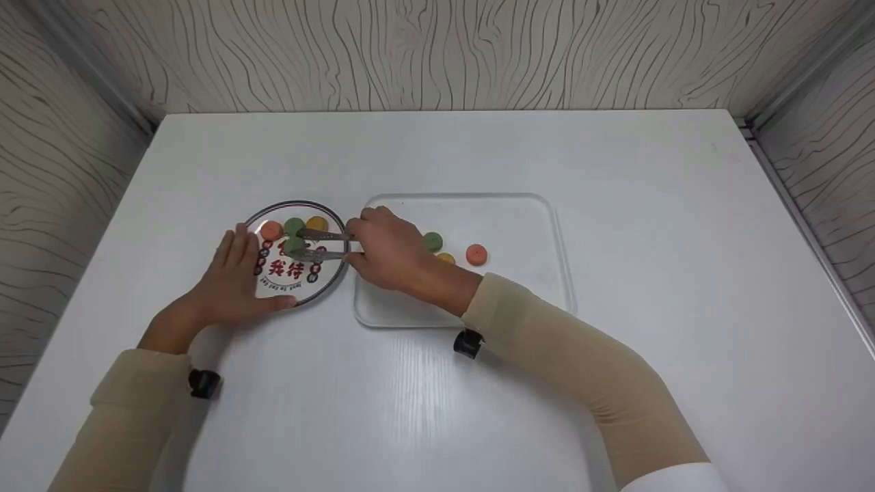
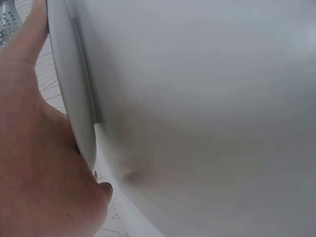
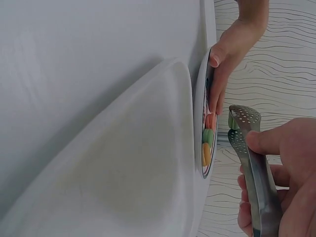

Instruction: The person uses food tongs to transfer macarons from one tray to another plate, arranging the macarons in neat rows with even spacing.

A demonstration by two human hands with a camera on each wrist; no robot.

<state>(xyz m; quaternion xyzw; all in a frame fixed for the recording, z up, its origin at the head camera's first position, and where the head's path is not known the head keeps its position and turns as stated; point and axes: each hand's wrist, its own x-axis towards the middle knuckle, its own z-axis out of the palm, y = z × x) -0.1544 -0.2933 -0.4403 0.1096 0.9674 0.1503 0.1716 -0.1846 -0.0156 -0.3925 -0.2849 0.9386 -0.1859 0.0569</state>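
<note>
My right hand (image 1: 393, 249) grips metal tongs (image 3: 264, 190) with perforated tips. Between those tips is a green macaron-like piece (image 1: 294, 247), held above the round plate (image 1: 281, 279) in the right wrist view. On the far side of the plate, an orange piece (image 1: 271, 231), another green one (image 1: 294, 226) and a yellow one (image 1: 317, 224) sit in a row. My left hand (image 1: 229, 287) rests at the plate's left edge, fingers extended along the rim and thumb stretched along the near side. The left wrist view shows this hand against the plate's edge.
Right of the plate lies a white rectangular tray (image 1: 506, 212) holding a green piece (image 1: 433, 241), a partly hidden yellow piece (image 1: 446, 258) and an orange piece (image 1: 476, 255). My right forearm crosses the tray's near edge. Patterned panels (image 1: 437, 55) border the white table (image 1: 649, 273).
</note>
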